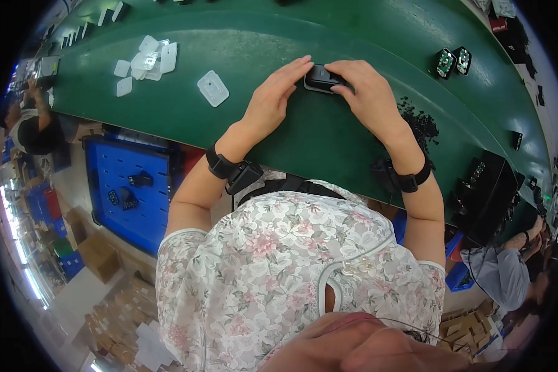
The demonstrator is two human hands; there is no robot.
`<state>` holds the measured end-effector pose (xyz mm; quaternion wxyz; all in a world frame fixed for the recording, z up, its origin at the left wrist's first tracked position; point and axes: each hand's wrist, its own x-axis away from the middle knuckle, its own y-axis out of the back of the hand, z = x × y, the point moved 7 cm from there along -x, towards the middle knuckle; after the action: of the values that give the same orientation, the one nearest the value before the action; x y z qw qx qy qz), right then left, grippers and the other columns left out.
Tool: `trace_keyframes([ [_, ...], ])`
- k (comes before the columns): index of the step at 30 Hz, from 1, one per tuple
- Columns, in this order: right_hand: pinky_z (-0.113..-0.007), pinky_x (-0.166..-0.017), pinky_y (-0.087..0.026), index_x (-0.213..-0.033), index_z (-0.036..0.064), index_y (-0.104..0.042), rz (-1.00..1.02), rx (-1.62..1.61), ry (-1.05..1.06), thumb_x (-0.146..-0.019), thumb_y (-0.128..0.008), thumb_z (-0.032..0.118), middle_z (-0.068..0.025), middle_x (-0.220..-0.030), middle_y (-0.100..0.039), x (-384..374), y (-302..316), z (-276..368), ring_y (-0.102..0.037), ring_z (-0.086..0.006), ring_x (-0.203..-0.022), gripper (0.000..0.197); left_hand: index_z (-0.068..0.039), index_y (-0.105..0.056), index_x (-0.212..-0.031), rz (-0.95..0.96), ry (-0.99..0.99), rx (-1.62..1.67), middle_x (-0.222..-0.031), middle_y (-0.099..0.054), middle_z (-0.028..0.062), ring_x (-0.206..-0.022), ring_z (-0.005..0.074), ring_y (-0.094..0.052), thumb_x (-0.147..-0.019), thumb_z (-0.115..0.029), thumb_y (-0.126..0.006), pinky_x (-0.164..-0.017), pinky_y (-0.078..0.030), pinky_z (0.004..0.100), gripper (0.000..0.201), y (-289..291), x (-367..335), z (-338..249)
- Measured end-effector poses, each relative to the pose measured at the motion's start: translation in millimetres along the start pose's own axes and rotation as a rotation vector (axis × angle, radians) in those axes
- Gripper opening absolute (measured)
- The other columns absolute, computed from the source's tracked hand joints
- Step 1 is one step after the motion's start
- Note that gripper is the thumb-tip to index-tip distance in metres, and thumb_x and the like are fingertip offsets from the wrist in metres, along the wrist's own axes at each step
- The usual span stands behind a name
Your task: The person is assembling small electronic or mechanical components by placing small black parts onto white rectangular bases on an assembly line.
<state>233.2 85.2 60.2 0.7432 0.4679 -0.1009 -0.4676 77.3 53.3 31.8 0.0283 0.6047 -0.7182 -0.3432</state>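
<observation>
Support the black casing (323,74) between the hands on the green table (242,46); even pressure should keep it square to the pale piece (320,90) beneath. The right hand (369,90) pinches its right side; the left hand (271,99) flanks it, grip unclear. White plates (168,59) lie left, black bits (420,127) right; a blue crate (146,214) stands below.

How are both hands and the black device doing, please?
Right hand pinching right end of black device; left hand at its left side, contact unclear. Pale edge showing beneath. Loose black pieces beside right wrist, apart from device.
</observation>
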Motion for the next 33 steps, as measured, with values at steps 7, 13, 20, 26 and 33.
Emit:
trace_keyframes([
  [7, -0.036, -0.084, -0.049, -0.108, 0.0071, -0.061, 0.059, 0.061, 0.030, -0.074, -0.068, 0.005, -0.0060, -0.106, -0.063, -5.4, -10.5, 7.3, -0.058, -0.0263, -0.099, 0.034, -0.007, -0.054, -0.127, 0.079, -0.069, -0.168, -0.133, -0.052, 0.0091, -0.124, 0.0285, -0.048, -0.075, 0.014, -0.043, -0.102, -0.041, 0.0372, 0.057, -4.5, 0.6, 3.8],
  [13, -0.034, -0.083, -0.049, -0.110, 0.0083, -0.061, 0.081, 0.075, 0.027, -0.075, -0.067, 0.005, -0.0050, -0.108, -0.062, -5.7, -13.0, 7.2, -0.058, -0.0254, -0.098, 0.036, -0.005, -0.055, -0.127, 0.109, -0.101, -0.289, -0.133, -0.053, 0.0101, -0.124, 0.0287, -0.049, -0.074, 0.014, -0.042, -0.102, -0.042, 0.0382, 0.057, -6.8, -2.0, 2.4],
  [20, -0.036, -0.082, -0.051, -0.113, 0.0075, -0.062, -0.026, 0.130, 0.078, -0.075, -0.065, 0.002, -0.0076, -0.108, -0.063, -0.5, -12.8, 9.7, -0.059, -0.0256, -0.097, 0.039, -0.005, -0.053, -0.126, 0.049, -0.145, -0.457, -0.130, -0.054, 0.0107, -0.116, 0.0282, -0.053, -0.072, -0.005, -0.065, -0.094, -0.045, 0.0385, 0.056, -14.5, 1.8, -8.1],
  [26, -0.029, -0.083, -0.048, -0.119, 0.0064, -0.061, 0.098, -0.287, -0.197, -0.087, -0.061, 0.009, -0.0078, -0.109, -0.065, -23.8, -7.6, -34.0, -0.061, -0.0177, -0.094, 0.032, -0.001, -0.059, -0.115, -0.083, -0.129, -0.322, -0.108, -0.064, 0.0138, -0.094, 0.0250, -0.062, -0.075, -0.014, -0.070, -0.079, -0.050, 0.0345, 0.044, -10.9, -28.1, 0.7],
  [33, -0.024, -0.081, -0.046, -0.127, 0.0068, -0.055, 0.093, -0.670, -0.346, -0.086, -0.067, 0.014, -0.0042, -0.103, -0.059, -9.4, -5.6, -21.7, -0.055, -0.0104, -0.092, 0.043, 0.003, -0.061, -0.111, 0.006, 0.498, 0.400, -0.083, -0.066, 0.0059, -0.065, 0.0088, -0.058, -0.090, -0.019, -0.062, -0.061, -0.048, 0.0220, 0.031, -2.8, -19.8, 23.9],
])
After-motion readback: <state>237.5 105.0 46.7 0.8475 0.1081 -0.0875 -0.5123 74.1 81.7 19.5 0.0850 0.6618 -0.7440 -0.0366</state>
